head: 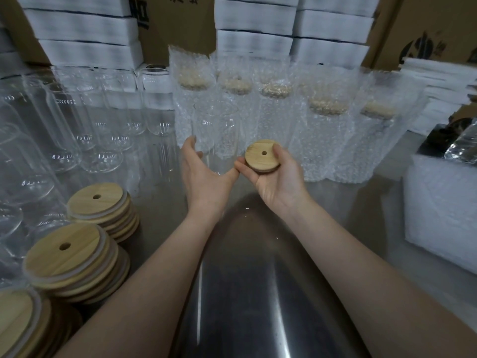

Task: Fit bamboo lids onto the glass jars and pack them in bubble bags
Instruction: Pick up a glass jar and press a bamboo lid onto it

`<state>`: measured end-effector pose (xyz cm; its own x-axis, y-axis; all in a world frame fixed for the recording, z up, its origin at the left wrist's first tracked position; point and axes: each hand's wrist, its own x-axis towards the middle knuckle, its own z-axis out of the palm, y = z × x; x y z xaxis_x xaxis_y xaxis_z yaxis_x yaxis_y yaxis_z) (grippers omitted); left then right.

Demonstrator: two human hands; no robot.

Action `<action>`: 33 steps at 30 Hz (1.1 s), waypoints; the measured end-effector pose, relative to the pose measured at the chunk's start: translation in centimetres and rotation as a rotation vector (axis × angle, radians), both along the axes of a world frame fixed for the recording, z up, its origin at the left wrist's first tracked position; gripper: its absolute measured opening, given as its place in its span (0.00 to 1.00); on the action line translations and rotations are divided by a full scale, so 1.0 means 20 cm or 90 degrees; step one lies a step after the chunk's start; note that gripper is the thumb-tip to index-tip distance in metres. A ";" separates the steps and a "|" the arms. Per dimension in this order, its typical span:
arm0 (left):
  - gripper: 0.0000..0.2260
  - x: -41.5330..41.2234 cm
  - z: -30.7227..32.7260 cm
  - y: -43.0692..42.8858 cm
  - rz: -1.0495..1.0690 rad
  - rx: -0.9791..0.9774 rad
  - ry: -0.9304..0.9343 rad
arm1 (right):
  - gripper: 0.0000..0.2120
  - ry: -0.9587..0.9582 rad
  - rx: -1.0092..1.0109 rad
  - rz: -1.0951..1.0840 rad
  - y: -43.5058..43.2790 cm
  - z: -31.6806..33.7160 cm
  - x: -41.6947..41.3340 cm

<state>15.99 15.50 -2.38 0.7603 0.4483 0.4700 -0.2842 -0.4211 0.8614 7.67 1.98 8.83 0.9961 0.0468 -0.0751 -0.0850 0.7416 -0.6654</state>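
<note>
Gripped a round, light-brown bamboo lid with a small centre hole point(262, 156) in the right hand point(277, 182), thumb and curled fingers round its rim, above the grey metal table point(258, 280). Held the left hand point(204, 174), blurred, at the foot of an upright clear glass jar point(215, 120), thumb raised, fingers loosely curved; impossible to tell whether touching or gripping it. Behind, a row of lidded jars in clear bubble bags point(322, 130). At left, bare clear glasses point(103, 120) and stacks of the same bamboo lids point(77, 257). At right, a white foam block point(438, 202).
</note>
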 end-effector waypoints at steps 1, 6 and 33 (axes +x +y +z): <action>0.56 -0.01 0.01 0.00 -0.004 0.000 -0.002 | 0.10 -0.019 -0.021 -0.008 -0.01 -0.02 0.01; 0.54 -0.06 0.04 -0.01 -0.016 -0.004 -0.010 | 0.04 -0.067 -0.140 -0.032 -0.03 -0.03 0.01; 0.50 -0.16 0.13 -0.03 -0.022 -0.017 0.001 | 0.25 -0.097 -0.098 -0.001 -0.03 -0.01 0.00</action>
